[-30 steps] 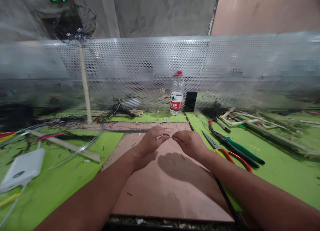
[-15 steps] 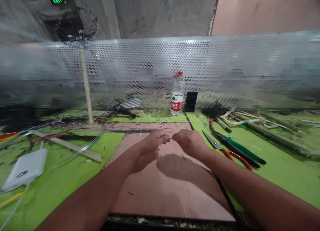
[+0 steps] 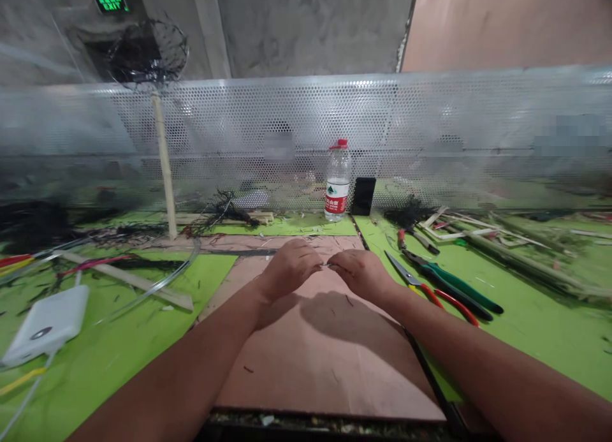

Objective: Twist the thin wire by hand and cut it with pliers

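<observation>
Over the pinkish wooden board (image 3: pixel 296 365), my left hand (image 3: pixel 294 266) and my right hand (image 3: pixel 361 273) meet almost fingertip to fingertip. Both are closed in a pinch. Between them shows a tiny, thin light-coloured piece, too small to name; most of it is hidden by the fingers. To the right of my right hand lie scissors (image 3: pixel 433 294) with red handles and pliers (image 3: pixel 459 289) with green and black handles.
A water bottle (image 3: pixel 337 190) and a black phone (image 3: pixel 363 196) stand by the perforated metal screen (image 3: pixel 229 136). At left are a white power bank (image 3: pixel 48 321), a wooden strip (image 3: pixel 143 286) and an upright bamboo stick (image 3: pixel 165 168). Bamboo pieces (image 3: pixel 521 257) lie at right.
My left hand has turned over, its back now more upward and its fingers reaching further down towards the right hand. My right hand has barely moved.
</observation>
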### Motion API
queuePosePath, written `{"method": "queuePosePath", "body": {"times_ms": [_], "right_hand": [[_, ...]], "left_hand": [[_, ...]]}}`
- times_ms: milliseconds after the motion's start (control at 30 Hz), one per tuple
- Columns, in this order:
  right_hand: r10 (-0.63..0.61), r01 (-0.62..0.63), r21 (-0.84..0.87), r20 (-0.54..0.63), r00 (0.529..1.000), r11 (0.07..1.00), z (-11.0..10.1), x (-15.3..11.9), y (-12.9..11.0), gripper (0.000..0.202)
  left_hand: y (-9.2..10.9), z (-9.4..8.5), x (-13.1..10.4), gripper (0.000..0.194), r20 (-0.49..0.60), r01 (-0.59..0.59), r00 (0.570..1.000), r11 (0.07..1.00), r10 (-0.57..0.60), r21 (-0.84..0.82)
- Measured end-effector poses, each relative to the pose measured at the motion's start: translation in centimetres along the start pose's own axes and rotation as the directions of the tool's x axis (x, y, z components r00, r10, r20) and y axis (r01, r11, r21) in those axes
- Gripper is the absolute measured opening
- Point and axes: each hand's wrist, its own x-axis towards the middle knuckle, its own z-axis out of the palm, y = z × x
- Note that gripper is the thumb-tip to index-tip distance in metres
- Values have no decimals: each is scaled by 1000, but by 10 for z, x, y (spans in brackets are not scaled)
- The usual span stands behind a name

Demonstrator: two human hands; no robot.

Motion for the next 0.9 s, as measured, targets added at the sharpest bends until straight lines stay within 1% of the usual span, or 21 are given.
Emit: {"method": "queuePosePath", "body": {"times_ms": [67, 200, 367, 467, 533, 600, 667, 733, 833, 900], "right_hand": [[1, -1, 22, -2, 1000, 1000, 1, 0, 0, 20], [-9, 10, 47, -27, 1000, 999, 3, 0, 0, 19], [-16, 19, 57, -53, 998, 998, 3, 0, 0, 18], [-11, 14, 52, -53, 999, 999, 2, 0, 0, 18], [-11, 14, 50, -51, 999, 999, 2, 1, -1, 17], [-14, 16, 48, -60, 998, 999, 2, 1, -1, 17], [-22, 25, 37, -72, 997, 999, 1, 1, -2, 18], [-39, 40, 16, -83, 996, 999, 0, 2, -3, 19], [-63, 60, -25, -99, 993, 998, -1, 2, -3, 20], [-74, 70, -43, -108, 991, 997, -3, 3, -4, 20]], "left_hand": [[2, -2, 1, 14, 5, -52, 999, 996, 52, 68], [2, -7, 2, 16, -10, -109, 994, 987, 111, 117], [1, -4, 1, 17, -34, -85, 996, 991, 88, 101], [2, 0, 0, 19, -79, -53, 995, 999, 54, 11], [4, 3, 0, 19, -101, 2, 995, 997, -10, -77], [7, 4, 0, 21, -79, 103, 990, 981, -117, -164], [9, 4, 1, 23, -14, 231, 970, 942, -242, -243], [12, 2, 3, 25, 71, 339, 940, 886, -334, -316], [13, 0, 6, 29, 187, 449, 893, 791, -409, -415], [14, -1, 8, 31, 244, 509, 860, 713, -449, -482]]}}
